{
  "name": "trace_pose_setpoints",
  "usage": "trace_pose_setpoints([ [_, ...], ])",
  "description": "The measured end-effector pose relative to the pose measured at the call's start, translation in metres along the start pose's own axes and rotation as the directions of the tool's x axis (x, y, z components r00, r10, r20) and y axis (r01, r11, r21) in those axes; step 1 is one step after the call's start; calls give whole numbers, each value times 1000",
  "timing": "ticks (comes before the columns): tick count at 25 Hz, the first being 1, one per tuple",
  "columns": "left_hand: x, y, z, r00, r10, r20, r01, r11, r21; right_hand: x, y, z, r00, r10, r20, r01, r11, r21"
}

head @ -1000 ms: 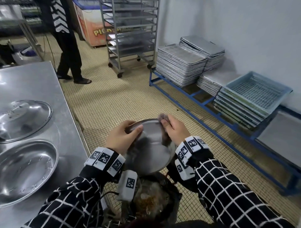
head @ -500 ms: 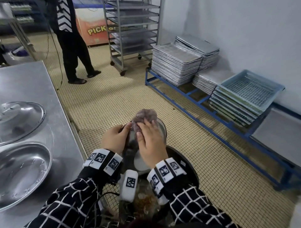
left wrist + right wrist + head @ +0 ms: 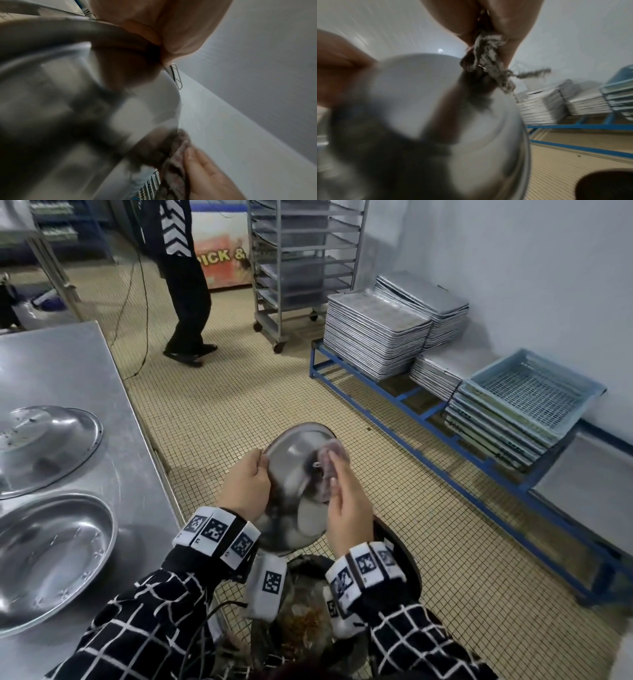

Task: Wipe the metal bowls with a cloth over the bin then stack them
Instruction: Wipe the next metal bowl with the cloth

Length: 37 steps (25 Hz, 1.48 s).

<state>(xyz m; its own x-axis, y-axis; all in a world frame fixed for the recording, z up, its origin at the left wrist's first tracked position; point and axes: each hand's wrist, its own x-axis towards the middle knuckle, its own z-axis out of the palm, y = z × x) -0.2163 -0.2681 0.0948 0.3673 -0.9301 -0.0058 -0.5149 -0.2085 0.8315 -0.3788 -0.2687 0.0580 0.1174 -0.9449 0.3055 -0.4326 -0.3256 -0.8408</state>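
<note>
Tiled kitchen floor (image 3: 239,405) surrounds a dark bin (image 3: 404,563) below a metal bowl (image 3: 291,463). Left hand (image 3: 245,487) grips the bowl's rim. Right hand (image 3: 349,501) presses a cloth (image 3: 329,460), pinched in its fingers, against the bowl.

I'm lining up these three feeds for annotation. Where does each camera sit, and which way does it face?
Head: worn on the head, looking forward and down at the metal bowl over the bin; both sleeves, left hand and right hand show.
Left wrist: looks along the left hand gripping the bowl's rim; blurred.
Right wrist: looks along the right hand pinching the cloth against the bowl.
Shared: both wrist views show bowl and cloth.
</note>
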Motion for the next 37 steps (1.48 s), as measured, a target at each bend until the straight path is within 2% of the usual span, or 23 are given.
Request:
trace_pose_setpoints([
  [2,0,5,1,999,38,13,-38,999,-6,-12,-11,16,974,-184,131,198,975,-105],
  [3,-1,9,0,998,67,10,-67,998,-1,-12,-14,23,961,-218,171,248,952,-178],
  [6,-5,17,-3,993,121,-16,-120,992,42,9,-18,31,968,-214,129,238,948,-210],
  [8,-8,18,-4,989,143,-32,-140,988,70,28,-23,29,983,-178,38,182,961,-210],
  [9,-9,17,-5,987,153,-42,-150,986,73,38,-24,25,995,-104,-13,100,976,-192],
  [11,-10,12,-5,985,161,-58,-158,986,53,53,-18,11,976,209,-68,-213,976,-53],
  [13,-9,5,-6,987,137,-78,-137,991,12,57,-1,-2,854,520,-22,-516,851,95],
  [14,-7,1,-5,990,115,-87,-117,993,-18,55,11,-5,796,605,3,-603,793,88],
  [15,-5,-3,-5,991,91,-96,-96,994,-44,50,20,-6,768,640,2,-640,768,40],
  [16,-3,-7,-4,992,74,-102,-80,995,-58,43,29,-5,769,639,-36,-639,769,-3],
  [18,0,-12,-4,993,53,-102,-61,995,-74,30,32,-2,830,537,-151,-541,841,20],
  [19,0,-13,-4,994,46,-100,-54,995,-84,26,26,-2,877,439,-194,-441,897,36],
  [21,-2,-11,-2,994,43,-99,-53,994,-99,23,4,1,973,139,-186,-144,989,-14],
  [23,-5,-4,0,993,57,-105,-70,990,-121,21,-16,11,982,-172,-81,151,965,-215],
  [24,-6,-2,1,992,58,-108,-74,986,-150,22,-20,18,969,-239,-53,212,926,-311],
  [25,-6,0,1,993,55,-106,-75,977,-199,27,-24,21,970,-236,-65,198,910,-364],
  [27,-7,-1,0,996,13,-93,-44,940,-339,40,-23,14,979,-136,-155,75,936,-345],
  [29,-7,-3,-2,996,-62,-71,20,875,-484,49,-12,1,968,14,-251,-57,984,-166],
  [31,-8,-2,-6,990,-125,-65,63,809,-584,45,-1,-13,920,233,-315,-232,972,40],
  [33,-6,0,-10,982,-175,-74,87,759,-645,32,18,-15,814,511,-276,-433,851,299],
  [34,-5,1,-10,979,-188,-80,87,739,-668,25,27,-13,760,622,-186,-499,743,447],
  [36,-4,-3,-10,977,-187,-98,73,733,-676,19,38,-10,697,715,-53,-532,565,631],
  [37,-4,-8,-10,978,-183,-103,68,739,-670,21,39,-12,690,721,-64,-515,551,657],
])
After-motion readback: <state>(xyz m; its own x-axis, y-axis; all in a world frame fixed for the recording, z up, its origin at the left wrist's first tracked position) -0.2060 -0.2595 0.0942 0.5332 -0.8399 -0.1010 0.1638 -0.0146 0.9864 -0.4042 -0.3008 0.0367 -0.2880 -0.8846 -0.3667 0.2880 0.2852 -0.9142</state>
